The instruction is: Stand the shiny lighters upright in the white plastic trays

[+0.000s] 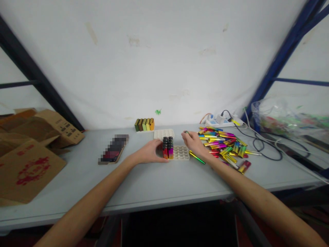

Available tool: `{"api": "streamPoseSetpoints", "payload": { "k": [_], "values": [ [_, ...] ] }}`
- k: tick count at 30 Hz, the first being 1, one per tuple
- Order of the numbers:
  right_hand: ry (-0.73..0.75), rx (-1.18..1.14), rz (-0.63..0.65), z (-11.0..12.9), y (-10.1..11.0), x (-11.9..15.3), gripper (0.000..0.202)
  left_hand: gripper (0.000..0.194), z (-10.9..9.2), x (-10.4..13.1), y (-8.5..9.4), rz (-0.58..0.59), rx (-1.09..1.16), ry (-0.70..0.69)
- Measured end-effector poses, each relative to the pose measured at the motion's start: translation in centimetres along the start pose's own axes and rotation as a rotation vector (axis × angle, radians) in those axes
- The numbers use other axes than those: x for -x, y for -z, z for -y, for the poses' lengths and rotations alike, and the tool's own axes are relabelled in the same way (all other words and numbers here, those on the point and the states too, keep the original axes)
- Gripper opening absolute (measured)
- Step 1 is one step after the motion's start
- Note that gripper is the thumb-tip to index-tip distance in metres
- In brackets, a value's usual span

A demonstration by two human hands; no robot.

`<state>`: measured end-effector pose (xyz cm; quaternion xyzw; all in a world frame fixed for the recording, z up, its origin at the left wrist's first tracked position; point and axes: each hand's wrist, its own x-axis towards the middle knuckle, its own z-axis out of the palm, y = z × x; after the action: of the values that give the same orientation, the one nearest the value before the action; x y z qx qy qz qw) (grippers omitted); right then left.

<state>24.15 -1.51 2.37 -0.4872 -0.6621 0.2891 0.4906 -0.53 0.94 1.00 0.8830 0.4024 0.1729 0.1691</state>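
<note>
A white tray with round slots [182, 153] lies on the grey table [154, 181], with several shiny lighters [167, 147] standing upright in its left end. My left hand [150, 151] rests against the tray's left side, touching those lighters. My right hand [193, 142] hovers just right of the tray and pinches a small lighter at its fingertips. A heap of colourful metallic lighters [226, 144] lies right of that hand. One loose lighter [196, 157] lies beside the tray.
A second white tray [163, 133] and a row of green-to-orange lighters [144, 124] sit near the wall. A phone [113, 149] lies to the left, cardboard boxes [31, 147] further left. A power strip [222, 120] with cables and a plastic bag [288, 118] are at right.
</note>
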Motion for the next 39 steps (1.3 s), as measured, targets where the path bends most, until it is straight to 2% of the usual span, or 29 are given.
{"api": "streamPoseSetpoints", "payload": {
  "k": [4, 8, 13, 15, 18, 21, 28, 34, 37, 39],
  "values": [
    [0.013, 0.030, -0.002, -0.1, 0.0, -0.1, 0.036, 0.071, -0.5, 0.0, 0.2, 0.010, 0.019, -0.021],
    [0.027, -0.003, 0.005, -0.8, 0.1, -0.4, 0.043, 0.071, -0.6, 0.0, 0.4, 0.018, 0.046, -0.008],
    [0.144, -0.037, 0.157, -1.3, 0.4, -0.8, 0.038, 0.073, -0.5, 0.1, 1.0, 0.073, 0.067, 0.003],
    [0.213, 0.018, 0.221, -1.2, 0.5, -0.9, 0.039, 0.074, -0.4, 0.2, 1.2, 0.079, 0.054, 0.009],
    [0.319, 0.233, 0.228, -1.3, 0.4, -0.8, 0.041, 0.074, -0.5, 0.2, 1.4, 0.076, 0.055, 0.010],
    [0.324, 0.417, 0.236, -1.6, 0.2, -0.7, 0.045, 0.073, -0.5, 0.2, 1.3, 0.072, 0.060, 0.007],
    [0.328, 0.512, 0.270, -2.8, 0.1, -1.0, 0.030, 0.075, -0.3, 0.1, 1.1, 0.067, 0.074, 0.005],
    [0.430, 0.564, 0.439, -2.8, 0.0, -1.2, 0.018, 0.072, -0.4, 0.1, 1.2, 0.079, 0.086, -0.026],
    [0.424, 0.619, 0.456, -2.3, 0.5, -1.1, 0.023, 0.074, -0.4, 0.1, 1.2, 0.083, 0.077, -0.010],
    [0.387, 0.601, 0.448, -2.1, 1.6, -1.4, 0.032, 0.075, -0.4, 0.1, 1.2, 0.078, 0.062, 0.002]
  ]
}}
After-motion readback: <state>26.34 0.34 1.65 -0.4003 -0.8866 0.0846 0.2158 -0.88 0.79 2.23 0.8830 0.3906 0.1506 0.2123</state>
